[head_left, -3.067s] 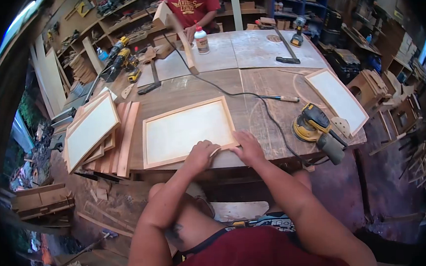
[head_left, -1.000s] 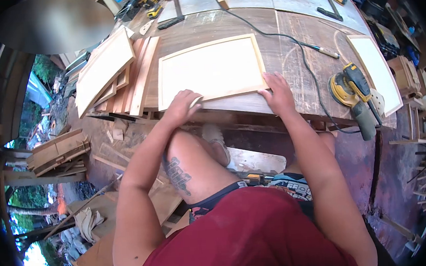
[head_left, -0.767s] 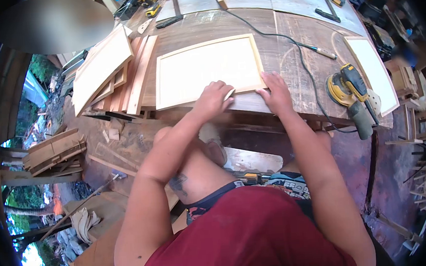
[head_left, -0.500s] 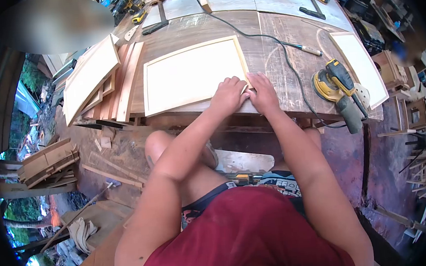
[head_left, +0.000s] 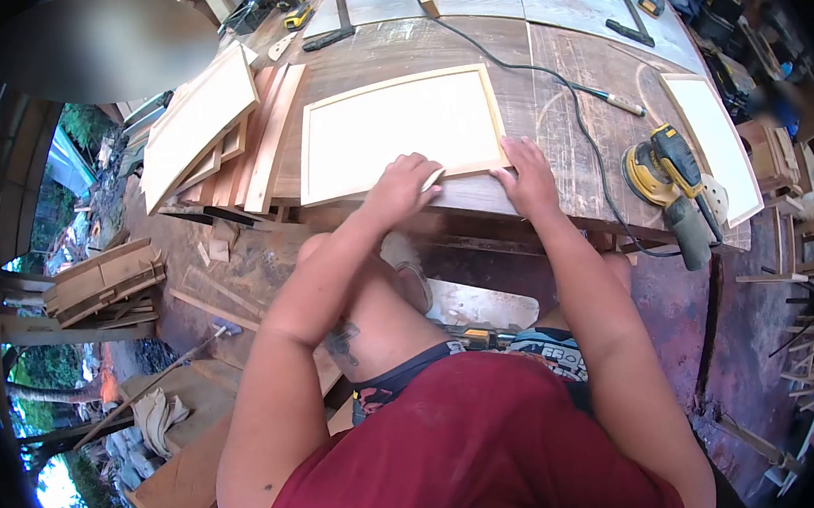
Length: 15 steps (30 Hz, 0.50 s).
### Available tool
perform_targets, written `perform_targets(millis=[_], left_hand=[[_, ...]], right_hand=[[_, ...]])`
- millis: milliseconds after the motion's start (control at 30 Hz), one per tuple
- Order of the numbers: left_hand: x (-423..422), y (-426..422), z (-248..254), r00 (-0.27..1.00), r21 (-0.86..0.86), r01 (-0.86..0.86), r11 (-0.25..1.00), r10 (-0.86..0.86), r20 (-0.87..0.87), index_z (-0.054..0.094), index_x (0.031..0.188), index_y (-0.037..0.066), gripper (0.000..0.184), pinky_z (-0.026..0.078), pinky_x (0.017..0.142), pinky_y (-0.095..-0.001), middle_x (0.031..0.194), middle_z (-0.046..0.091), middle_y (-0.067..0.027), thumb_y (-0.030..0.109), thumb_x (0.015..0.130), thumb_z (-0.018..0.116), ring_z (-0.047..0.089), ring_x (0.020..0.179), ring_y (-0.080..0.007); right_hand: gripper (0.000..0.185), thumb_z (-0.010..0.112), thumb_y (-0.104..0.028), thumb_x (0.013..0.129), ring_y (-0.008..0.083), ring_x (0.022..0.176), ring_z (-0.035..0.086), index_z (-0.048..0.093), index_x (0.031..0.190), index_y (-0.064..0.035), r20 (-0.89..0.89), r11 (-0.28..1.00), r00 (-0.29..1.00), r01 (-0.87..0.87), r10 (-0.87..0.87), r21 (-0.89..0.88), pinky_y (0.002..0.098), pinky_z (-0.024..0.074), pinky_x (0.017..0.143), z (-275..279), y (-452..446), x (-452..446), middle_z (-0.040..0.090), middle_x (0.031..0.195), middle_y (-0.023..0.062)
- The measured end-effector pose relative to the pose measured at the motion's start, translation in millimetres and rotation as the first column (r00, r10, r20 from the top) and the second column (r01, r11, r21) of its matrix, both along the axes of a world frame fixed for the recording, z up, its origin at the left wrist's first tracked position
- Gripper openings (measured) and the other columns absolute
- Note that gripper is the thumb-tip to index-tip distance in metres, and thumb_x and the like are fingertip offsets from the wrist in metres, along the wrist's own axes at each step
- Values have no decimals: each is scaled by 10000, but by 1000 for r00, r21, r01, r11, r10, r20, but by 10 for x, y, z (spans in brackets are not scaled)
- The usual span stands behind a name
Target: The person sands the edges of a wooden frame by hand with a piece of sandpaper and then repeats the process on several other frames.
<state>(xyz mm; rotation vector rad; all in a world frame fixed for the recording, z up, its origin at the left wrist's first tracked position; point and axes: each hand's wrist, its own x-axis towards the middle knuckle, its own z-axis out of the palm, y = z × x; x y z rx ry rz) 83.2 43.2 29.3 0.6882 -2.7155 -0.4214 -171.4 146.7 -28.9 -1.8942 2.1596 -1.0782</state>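
Observation:
A pale wooden panel with a raised frame [head_left: 398, 122] lies flat on the workbench, its front edge toward me. My left hand [head_left: 404, 190] is closed at that front edge, pinching a small pale piece [head_left: 433, 179] that looks like folded sandpaper. At the panel's near right corner, my right hand [head_left: 528, 178] grips the frame, thumb on the front side and fingers along the right side. The palm sides of both hands are hidden.
Stacked framed panels [head_left: 200, 127] and wooden strips [head_left: 276, 136] lie to the left. On the right are a yellow orbital sander [head_left: 656, 169], a chisel-like tool [head_left: 618, 102] and another panel [head_left: 715, 138]. A black cable [head_left: 578, 129] crosses the workbench [head_left: 467, 37].
My left hand has slid left along the panel's front edge, away from my right hand. The right hand remains at the corner. The camera view has shifted slightly.

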Motion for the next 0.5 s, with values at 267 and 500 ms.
perform_targets(millis=[267, 500], left_hand=[[770, -178, 96, 999, 21, -9, 1000, 8, 53, 613, 1256, 75, 404, 454, 973, -451, 1158, 601, -158, 182, 879, 714, 553, 1094, -367], [1349, -293, 185, 993, 19, -64, 998, 61, 105, 622, 1243, 71, 391, 465, 957, -441, 1137, 608, -157, 130, 868, 720, 563, 1076, -361]], right_hand=[[574, 732, -286, 878, 356, 1388, 434, 566, 1393, -94, 8, 1000, 1000, 15, -15, 12, 439, 354, 1160, 36, -4, 16, 582, 1412, 96], [565, 727, -286, 884, 368, 1384, 437, 569, 1388, -85, -26, 1000, 1000, 4, -5, -4, 445, 354, 1160, -11, -19, 1, 582, 1411, 112]])
